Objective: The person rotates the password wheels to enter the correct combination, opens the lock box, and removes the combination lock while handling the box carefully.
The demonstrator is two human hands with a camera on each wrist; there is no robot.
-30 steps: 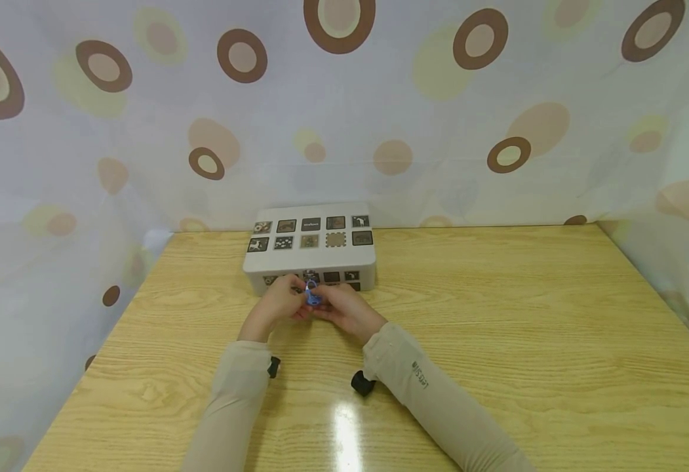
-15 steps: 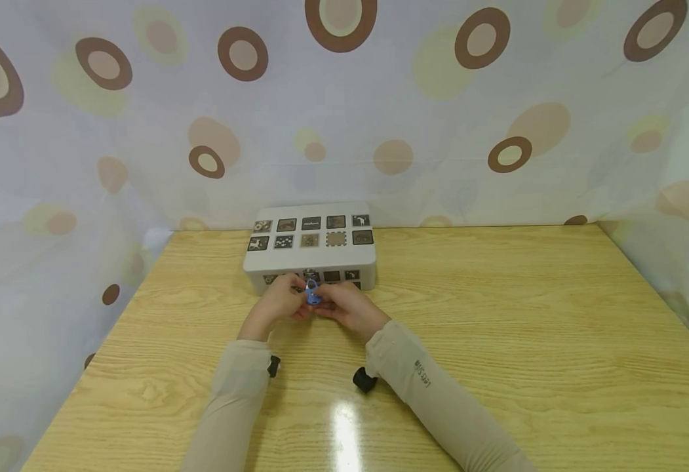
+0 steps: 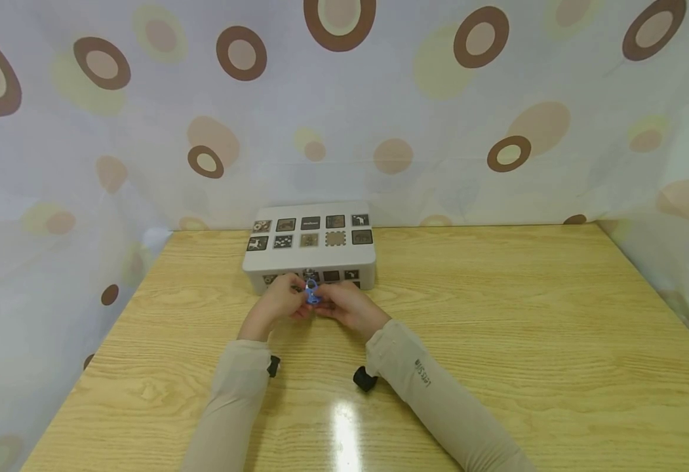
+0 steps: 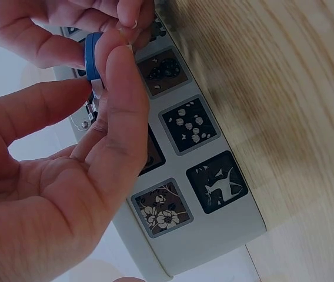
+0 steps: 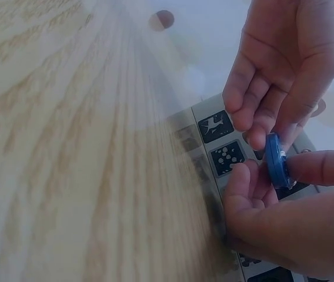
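A small blue padlock (image 3: 312, 296) is held between both hands just in front of a white box (image 3: 309, 259), its shackle loop pointing up toward the box's metal clasp (image 3: 311, 273). My left hand (image 3: 278, 303) pinches the padlock's left side with thumb and fingertips. From the other side, my right hand (image 3: 350, 307) grips it, the thumb pressed on its face and the fingers curled behind. Seen edge-on in the right wrist view, the blue padlock body (image 5: 277, 161) sits between the two hands. Fingers hide part of it in the left wrist view.
Square dark and tan pictures cover the box's lid and front. It stands on a wood-grain table (image 3: 497, 328), near the back edge against a patterned curtain (image 3: 344, 111). A black wrist camera (image 3: 364, 379) hangs under the right sleeve.
The right forearm has shifted slightly to the right over the past second. Both hands keep hold of the padlock in front of the clasp, and the box stays in place.
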